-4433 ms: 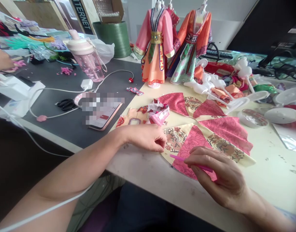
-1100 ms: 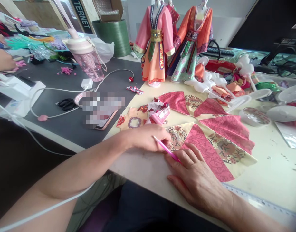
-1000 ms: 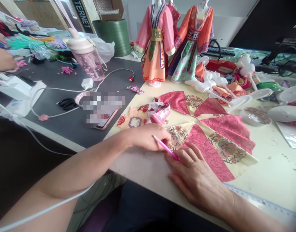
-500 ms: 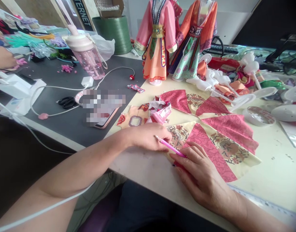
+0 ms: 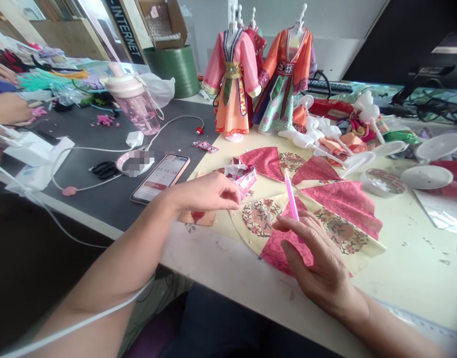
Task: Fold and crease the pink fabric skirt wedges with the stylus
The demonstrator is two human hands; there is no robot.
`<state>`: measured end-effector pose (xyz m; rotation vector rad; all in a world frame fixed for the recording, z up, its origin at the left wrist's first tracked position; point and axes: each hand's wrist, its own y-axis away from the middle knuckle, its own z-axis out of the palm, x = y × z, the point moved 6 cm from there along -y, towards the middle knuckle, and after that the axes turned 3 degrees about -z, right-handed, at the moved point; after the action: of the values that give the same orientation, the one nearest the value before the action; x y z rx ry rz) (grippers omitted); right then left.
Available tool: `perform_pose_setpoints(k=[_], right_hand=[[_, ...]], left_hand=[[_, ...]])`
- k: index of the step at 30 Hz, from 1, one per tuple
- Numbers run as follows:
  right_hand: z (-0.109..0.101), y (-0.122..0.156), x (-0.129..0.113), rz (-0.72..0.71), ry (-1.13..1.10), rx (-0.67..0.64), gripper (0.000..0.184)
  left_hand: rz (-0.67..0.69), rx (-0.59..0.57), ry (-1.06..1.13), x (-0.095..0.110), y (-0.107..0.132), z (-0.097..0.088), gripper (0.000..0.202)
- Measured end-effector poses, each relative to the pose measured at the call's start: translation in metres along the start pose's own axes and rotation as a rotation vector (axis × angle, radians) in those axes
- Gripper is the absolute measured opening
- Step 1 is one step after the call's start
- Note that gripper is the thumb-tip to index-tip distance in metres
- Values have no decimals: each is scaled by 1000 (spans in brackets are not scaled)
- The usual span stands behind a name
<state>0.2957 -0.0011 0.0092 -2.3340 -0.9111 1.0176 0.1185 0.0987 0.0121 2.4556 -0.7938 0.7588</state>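
Observation:
My left hand (image 5: 211,191) hovers at the left of the skirt pieces, its fingers curled together; whatever they may hold is hidden. Under and beside it lie an orange printed fabric piece (image 5: 206,218) and a crumpled pink-and-white strip (image 5: 244,180). My right hand (image 5: 319,253) holds a slim pink pen (image 5: 292,201) between its fingers, pale tip pointing up and away, with the thumb held apart. Beneath this hand a fan-shaped panelled cloth (image 5: 280,251) of pink and cream floral sections lies spread on the table. A similar panelled piece (image 5: 263,161) lies just behind it.
Dolls' robes on stands (image 5: 233,99) rise at the back. White plastic stands (image 5: 431,176) and a tape roll (image 5: 384,183) lie to the right. A phone (image 5: 161,176), scissors (image 5: 104,170) and a pink bottle (image 5: 137,102) are at left. Another person's hand (image 5: 8,109) is at far left.
My left hand has moved left off the cloth. My right hand has lifted and its fingers have loosened, and the pen has swung from pointing left to pointing away. The view has shifted slightly.

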Motion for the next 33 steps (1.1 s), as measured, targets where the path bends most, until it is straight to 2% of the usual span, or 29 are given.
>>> perform_pose_setpoints(k=[3, 8, 13, 18, 33], right_hand=[[0, 0, -1, -67, -23, 2, 50], [2, -3, -8, -165, -99, -69, 56], [8, -7, -13, -172, -32, -138, 38], [16, -7, -16, -211, 12, -192, 28], [26, -8, -13, -238, 81, -237, 23]], left_hand=[[-4, -11, -46, -6, -1, 1, 15], [31, -44, -112, -5, -3, 7, 16], [40, -23, -180, -6, -3, 9, 17], [29, -18, -221, -6, -5, 12, 17], [45, 16, -240, -4, -4, 11, 15]])
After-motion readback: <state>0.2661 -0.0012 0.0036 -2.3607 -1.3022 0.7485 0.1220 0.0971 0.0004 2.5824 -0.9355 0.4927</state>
